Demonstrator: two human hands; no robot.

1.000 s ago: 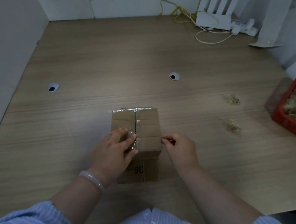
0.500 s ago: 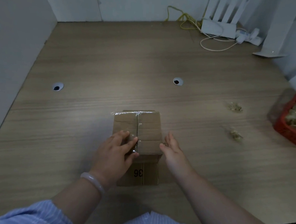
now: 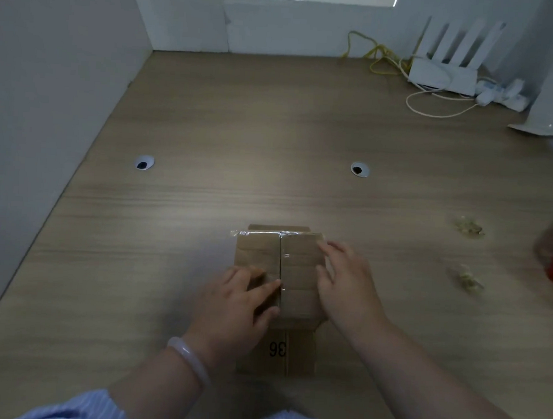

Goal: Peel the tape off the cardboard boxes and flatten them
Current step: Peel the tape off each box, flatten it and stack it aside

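A: Left hand?
B: Laid on the near left of the cardboard box top, fingers bent, thumb out to the seam. Too blurred to tell whether pinching anything.
A: Right hand?
B: Spread loose against the top's right edge, gripping nothing.
A: Clear tape?
B: Along the seam between both hands and over the far edge.
A: Any writing?
B: "36", black, upside down on the near face, just below the left thumb.
A: Right of the right hand?
B: Tape scraps on the table, well apart.
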